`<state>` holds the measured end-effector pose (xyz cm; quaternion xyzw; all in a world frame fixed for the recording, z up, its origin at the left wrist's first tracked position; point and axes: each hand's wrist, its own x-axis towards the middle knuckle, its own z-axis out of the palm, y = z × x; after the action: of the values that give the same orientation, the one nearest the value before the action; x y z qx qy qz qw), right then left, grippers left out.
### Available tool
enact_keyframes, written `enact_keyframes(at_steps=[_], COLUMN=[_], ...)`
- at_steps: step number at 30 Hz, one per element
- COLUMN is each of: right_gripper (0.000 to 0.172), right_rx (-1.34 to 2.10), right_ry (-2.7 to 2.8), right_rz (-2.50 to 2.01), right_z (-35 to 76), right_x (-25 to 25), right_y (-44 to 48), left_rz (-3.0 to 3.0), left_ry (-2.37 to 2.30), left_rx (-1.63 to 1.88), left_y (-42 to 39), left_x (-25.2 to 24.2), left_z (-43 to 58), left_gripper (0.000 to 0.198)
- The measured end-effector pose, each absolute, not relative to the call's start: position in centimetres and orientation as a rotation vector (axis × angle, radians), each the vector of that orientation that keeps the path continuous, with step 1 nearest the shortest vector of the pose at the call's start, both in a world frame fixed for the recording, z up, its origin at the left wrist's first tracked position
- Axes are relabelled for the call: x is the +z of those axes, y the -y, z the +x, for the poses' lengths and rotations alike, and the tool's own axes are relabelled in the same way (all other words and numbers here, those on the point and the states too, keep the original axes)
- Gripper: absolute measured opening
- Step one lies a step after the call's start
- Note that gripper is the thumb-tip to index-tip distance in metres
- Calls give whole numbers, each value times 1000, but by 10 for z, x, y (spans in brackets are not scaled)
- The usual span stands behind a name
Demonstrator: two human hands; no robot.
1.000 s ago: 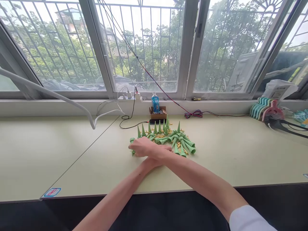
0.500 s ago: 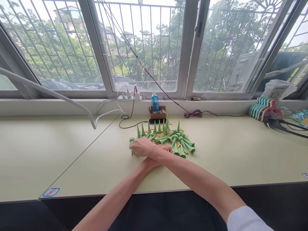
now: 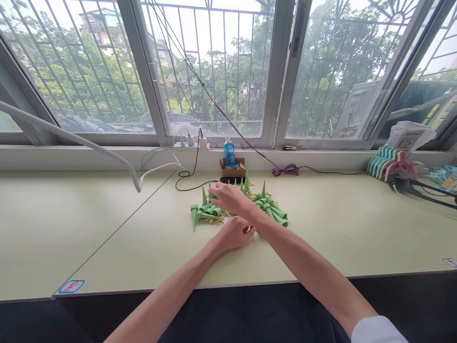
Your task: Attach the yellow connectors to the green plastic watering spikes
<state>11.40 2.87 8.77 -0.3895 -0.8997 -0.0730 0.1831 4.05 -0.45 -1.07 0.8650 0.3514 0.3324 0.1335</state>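
A heap of green plastic cones (image 3: 272, 210) with small yellow pegs (image 3: 222, 218) lies on the pale green table (image 3: 357, 228). Some cones stand upright at the back, and another bunch (image 3: 209, 211) lies to the left. My right hand (image 3: 230, 198) reaches across from the right. Its fingertips are pressed together on a standing green cone (image 3: 211, 195) in the back row. My left hand (image 3: 236, 233) rests on the table under my right forearm with its fingers curled; what they hold is hidden. A single cone (image 3: 194, 216) lies at the far left of the heap.
Behind the heap stand a blue water bottle (image 3: 229, 152) in a small cardboard box (image 3: 234, 171) and a dark flat device (image 3: 228, 180). A power strip (image 3: 193, 142), black and red cables (image 3: 285, 169) and a white hose (image 3: 71, 138) run along the sill. Coloured plastic parts (image 3: 383, 162) lie far right.
My right hand has lifted off the left end of the heap and moved back and right to the standing cones, uncovering the left bunch. My left hand now shows below it.
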Motion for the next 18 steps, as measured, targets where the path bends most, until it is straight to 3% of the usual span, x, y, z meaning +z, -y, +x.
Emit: enact_keyframes(at_steps=[4,14,18], right_gripper=[19,36,32], right_rx=[7,849,1168], right_ry=[2309,1714,1678], right_rz=[-1112,-1137,-1053], right_z=[157,213,211], right_x=[81,31,29], right_y=[-40,-42,-31], left_rz=[2654,2496,2385], left_ry=[-866,-758,-964], left_rx=[763,1101,1236], left_y=[11,11,4], left_x=[2,0,-2], left_z=[40,30,31], left_gripper=[20,37,13])
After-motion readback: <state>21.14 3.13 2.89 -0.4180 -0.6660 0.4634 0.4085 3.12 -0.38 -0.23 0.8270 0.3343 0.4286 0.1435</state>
